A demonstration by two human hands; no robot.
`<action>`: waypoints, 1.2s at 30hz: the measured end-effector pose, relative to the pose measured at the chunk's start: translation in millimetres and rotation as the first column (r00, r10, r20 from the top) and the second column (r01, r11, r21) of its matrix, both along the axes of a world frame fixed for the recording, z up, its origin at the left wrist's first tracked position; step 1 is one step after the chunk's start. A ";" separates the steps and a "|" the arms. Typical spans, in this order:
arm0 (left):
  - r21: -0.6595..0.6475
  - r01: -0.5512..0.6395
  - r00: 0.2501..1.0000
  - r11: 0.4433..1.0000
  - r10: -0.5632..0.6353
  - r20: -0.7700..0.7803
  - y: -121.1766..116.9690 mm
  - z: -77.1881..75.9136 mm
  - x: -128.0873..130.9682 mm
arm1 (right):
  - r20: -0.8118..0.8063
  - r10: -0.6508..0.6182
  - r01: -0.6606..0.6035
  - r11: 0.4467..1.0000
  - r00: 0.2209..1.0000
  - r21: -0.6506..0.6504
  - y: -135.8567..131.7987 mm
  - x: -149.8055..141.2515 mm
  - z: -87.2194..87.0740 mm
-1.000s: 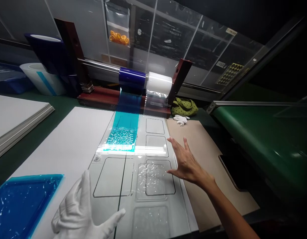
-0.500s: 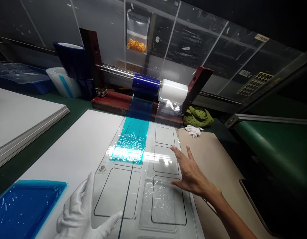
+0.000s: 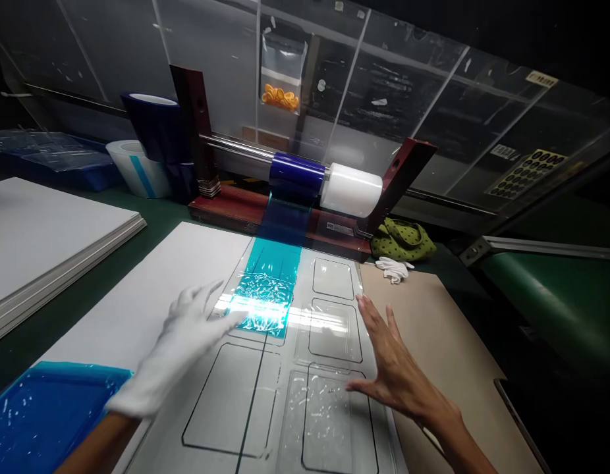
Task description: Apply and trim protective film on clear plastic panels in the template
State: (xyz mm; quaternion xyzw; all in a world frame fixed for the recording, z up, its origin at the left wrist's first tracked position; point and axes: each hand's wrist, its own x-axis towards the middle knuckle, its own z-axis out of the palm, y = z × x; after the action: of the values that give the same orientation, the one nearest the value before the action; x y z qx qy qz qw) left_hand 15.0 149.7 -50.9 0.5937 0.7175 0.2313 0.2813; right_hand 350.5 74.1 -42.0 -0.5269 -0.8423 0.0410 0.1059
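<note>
My left hand, in a white glove, is open with thumb and fingers apart. Its thumb is close to the lower end of a blue film strip; I cannot tell if they touch. That strip runs down from a blue roll onto a sheet with black rounded outlines. Bare and open, my right hand hovers over the sheet's right side with spread fingers. A clear wrinkled film piece lies over an outline beside its thumb. Neither hand holds anything.
A dark red stand carries the blue roll and a white roll on a metal rod. Blue film-covered sheets lie front left, beyond them a white sheet stack. A crumpled white glove and green dotted cloth lie right of the stand.
My left hand has moved forward from the front of the sheet to the blue strip's end. My right hand stays open at the right side. The shine on clear film below the white roll is gone.
</note>
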 end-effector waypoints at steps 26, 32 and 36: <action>-0.201 0.147 0.778 0.968 0.012 0.628 -42.1 22.6 -23.1 | -0.741 -0.507 0.086 0.845 0.439 -0.527 -51.0 -85.1 20.8; -0.221 0.110 0.764 0.969 0.060 0.643 -93.0 38.4 -45.4 | -0.747 -0.601 -0.197 0.726 0.283 -0.659 -53.2 -162.1 7.2; -0.313 -0.042 0.772 0.949 0.230 0.592 -137.6 16.3 -67.2 | -0.719 -0.666 -0.217 0.686 0.199 -0.695 -115.9 -194.6 -9.8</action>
State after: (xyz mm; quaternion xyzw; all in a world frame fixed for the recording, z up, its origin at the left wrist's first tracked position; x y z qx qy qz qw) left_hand -52.3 12.2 -34.7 0.3836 0.6513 0.3292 0.5659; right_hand 155.8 -41.8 -51.8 -0.5122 -0.4109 0.6368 0.4040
